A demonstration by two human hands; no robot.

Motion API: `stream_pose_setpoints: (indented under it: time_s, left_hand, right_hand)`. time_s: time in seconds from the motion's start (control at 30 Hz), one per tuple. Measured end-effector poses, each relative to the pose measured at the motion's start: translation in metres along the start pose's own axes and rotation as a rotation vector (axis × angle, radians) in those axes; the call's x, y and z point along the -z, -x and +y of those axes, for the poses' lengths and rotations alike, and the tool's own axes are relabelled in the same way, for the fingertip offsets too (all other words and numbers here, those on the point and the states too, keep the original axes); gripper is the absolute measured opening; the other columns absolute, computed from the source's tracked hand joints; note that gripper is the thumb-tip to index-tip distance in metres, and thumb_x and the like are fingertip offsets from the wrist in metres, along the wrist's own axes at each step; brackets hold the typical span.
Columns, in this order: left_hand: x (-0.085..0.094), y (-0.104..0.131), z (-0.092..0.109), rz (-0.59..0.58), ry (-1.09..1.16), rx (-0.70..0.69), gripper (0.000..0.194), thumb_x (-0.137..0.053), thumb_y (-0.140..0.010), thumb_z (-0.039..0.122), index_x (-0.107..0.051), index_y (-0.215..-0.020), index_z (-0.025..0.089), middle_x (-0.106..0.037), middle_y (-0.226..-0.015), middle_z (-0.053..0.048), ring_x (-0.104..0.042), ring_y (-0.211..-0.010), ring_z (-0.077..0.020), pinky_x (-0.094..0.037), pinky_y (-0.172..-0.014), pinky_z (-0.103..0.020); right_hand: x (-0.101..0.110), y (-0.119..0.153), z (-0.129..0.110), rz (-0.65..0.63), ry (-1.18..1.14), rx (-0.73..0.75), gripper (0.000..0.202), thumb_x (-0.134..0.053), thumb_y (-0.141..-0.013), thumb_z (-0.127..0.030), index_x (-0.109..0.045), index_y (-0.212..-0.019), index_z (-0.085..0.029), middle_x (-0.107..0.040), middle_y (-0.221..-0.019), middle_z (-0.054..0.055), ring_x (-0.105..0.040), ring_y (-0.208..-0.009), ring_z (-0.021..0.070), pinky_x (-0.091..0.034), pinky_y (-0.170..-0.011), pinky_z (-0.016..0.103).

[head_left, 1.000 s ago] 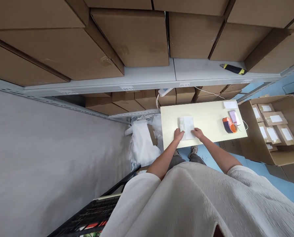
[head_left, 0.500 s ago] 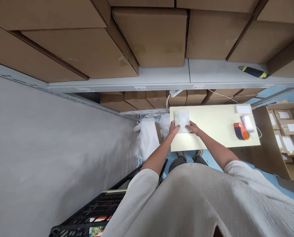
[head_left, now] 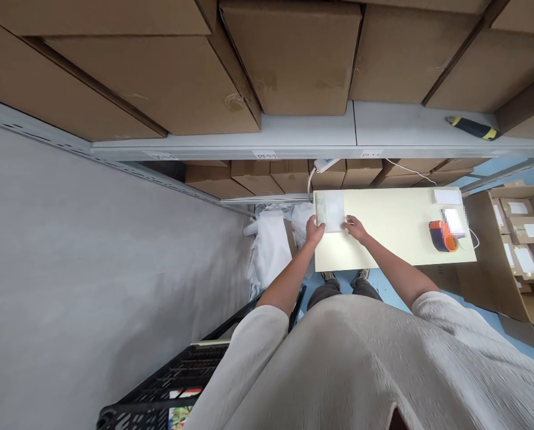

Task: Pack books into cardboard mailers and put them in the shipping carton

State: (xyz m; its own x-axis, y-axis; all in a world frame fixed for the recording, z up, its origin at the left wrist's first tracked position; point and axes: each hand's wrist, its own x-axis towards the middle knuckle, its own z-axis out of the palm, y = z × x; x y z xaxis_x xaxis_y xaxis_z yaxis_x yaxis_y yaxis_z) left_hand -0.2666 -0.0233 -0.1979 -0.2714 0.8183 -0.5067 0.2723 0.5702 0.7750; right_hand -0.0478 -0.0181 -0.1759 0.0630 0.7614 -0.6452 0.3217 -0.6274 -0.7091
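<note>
A flat packet in whitish, partly see-through wrapping (head_left: pixel 332 210) lies at the left end of a pale yellow tabletop (head_left: pixel 386 224). A faint greenish print shows along its left side; what is inside cannot be made out. My left hand (head_left: pixel 314 230) is closed on the packet's lower left edge, thumb on top. At the opposite edge, my right hand (head_left: pixel 355 229) pinches the lower right corner between thumb and fingers. An orange and purple tape dispenser (head_left: pixel 443 236) stands towards the table's right end.
Cardboard boxes (head_left: pixel 294 60) fill the shelf (head_left: pixel 307 128) ahead, where a black and yellow utility knife (head_left: pixel 473 128) lies. An open carton of small labelled boxes (head_left: pixel 524 236) stands right. White wrapping sheets (head_left: pixel 271 248) and a black crate (head_left: pixel 159 382) are left, beside a grey wall (head_left: pixel 92 257).
Both hands have moved slightly away from me with the packet, which now lies flatter near the table's far left corner. The view has shifted a little.
</note>
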Motion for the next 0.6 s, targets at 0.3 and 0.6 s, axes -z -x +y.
stream_pose_setpoints:
  time_s: [0.3, 0.6]
  left_hand:
    - [0.006, 0.046, -0.002, 0.033, 0.026, -0.036, 0.057, -0.073, -0.086, 0.019, -0.065, -0.142, 0.023, -0.064, -0.154, -0.015, -0.058, -0.151, -0.0326, -0.043, -0.127, -0.039]
    - [-0.016, 0.127, -0.014, 0.17, 0.1, -0.064, 0.052, -0.071, -0.086, 0.015, -0.069, -0.138, 0.02, -0.068, -0.151, -0.016, -0.063, -0.146, -0.0332, -0.047, -0.125, -0.044]
  right_hand:
    - [0.022, 0.03, 0.007, 0.036, 0.129, 0.136, 0.042, -0.068, -0.094, -0.034, -0.073, -0.134, -0.022, -0.069, -0.15, 0.014, -0.065, -0.137, 0.0282, -0.053, -0.116, 0.043]
    - [0.036, 0.065, 0.016, -0.146, 0.227, 0.301, 0.027, -0.065, -0.094, -0.028, -0.078, -0.117, -0.022, -0.078, -0.134, 0.011, -0.07, -0.126, 0.0264, -0.053, -0.116, 0.044]
